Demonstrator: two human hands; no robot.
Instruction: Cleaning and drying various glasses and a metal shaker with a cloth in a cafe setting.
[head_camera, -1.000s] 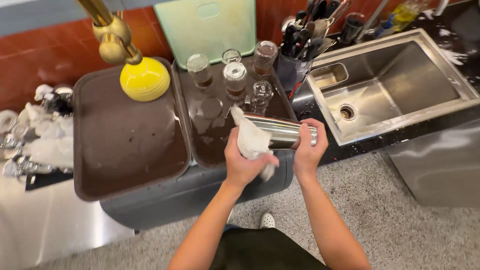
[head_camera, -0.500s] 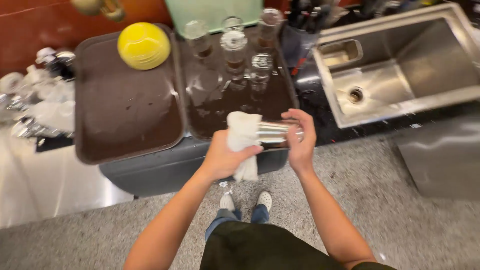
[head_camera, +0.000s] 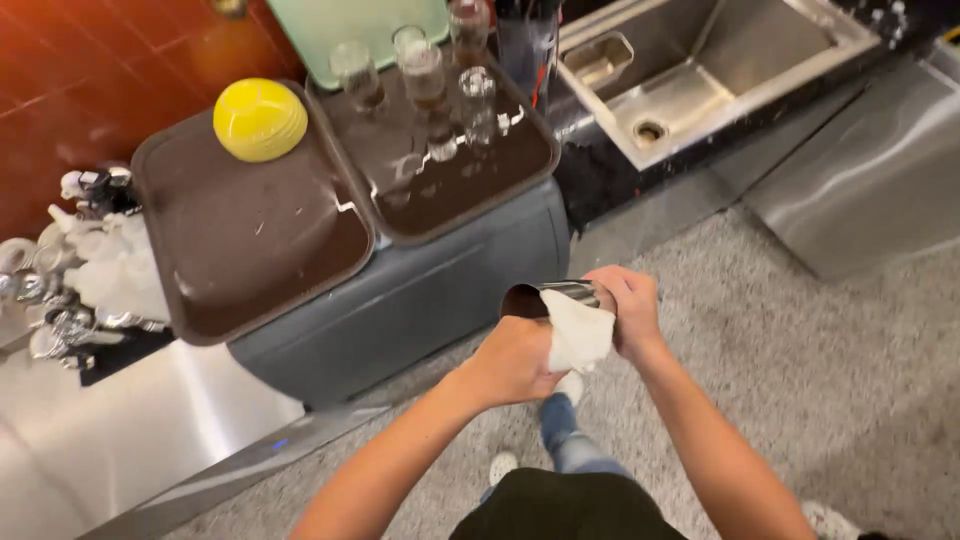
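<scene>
Polishing looks midway, I'd say: your right hand (head_camera: 625, 305) grips the shiny steel shaker tin (head_camera: 555, 296) sideways over the speckled floor, and your left hand (head_camera: 515, 358) pinches a soft white cloth (head_camera: 580, 335) against its wall. Clear glasses (head_camera: 425, 75) sit on the brown tray (head_camera: 500, 175), untouched.

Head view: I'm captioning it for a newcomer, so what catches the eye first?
The two hands in the middle foreground: the right hand grips a steel cup on its side while the left hand presses a white cloth against it. Next, the yellow bowl, upside down on the left brown tray.
</scene>
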